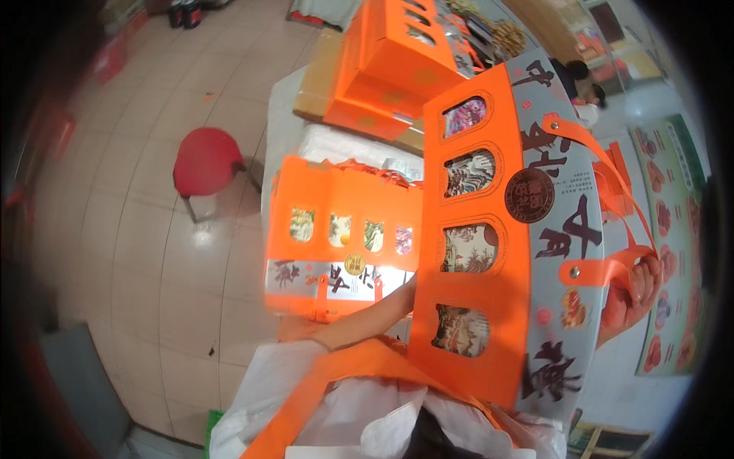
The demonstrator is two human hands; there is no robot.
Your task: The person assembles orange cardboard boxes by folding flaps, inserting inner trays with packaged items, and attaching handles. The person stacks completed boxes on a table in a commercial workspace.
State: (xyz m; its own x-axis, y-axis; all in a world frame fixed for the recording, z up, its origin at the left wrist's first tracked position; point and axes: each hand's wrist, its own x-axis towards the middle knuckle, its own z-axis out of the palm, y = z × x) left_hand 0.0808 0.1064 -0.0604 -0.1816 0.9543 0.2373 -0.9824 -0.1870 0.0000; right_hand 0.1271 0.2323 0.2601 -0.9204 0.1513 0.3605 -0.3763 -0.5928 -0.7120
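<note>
Orange-and-grey card box [508, 252], stiff-looking and probably weighty, stands just left of the right hand [641, 289]; the left hand is hidden, its grip I can't tell. The right curls tightly round an orange strap [595, 271], likely the safest hold, sparing those cut-out windows [470, 172].

1 red stool [206, 162] stands on a pale tiled floor [138, 252]

Raised box [478, 287] blocks right half of view. Right hand [642, 287], curled round strap [587, 138], takes its right side. Left forearm [367, 318] bars near edge of lower box [348, 195]. Box stack [394, 80] obstructs back. Room above lower box; widest passage over floor [138, 252] at left, around stool [206, 161].
</note>
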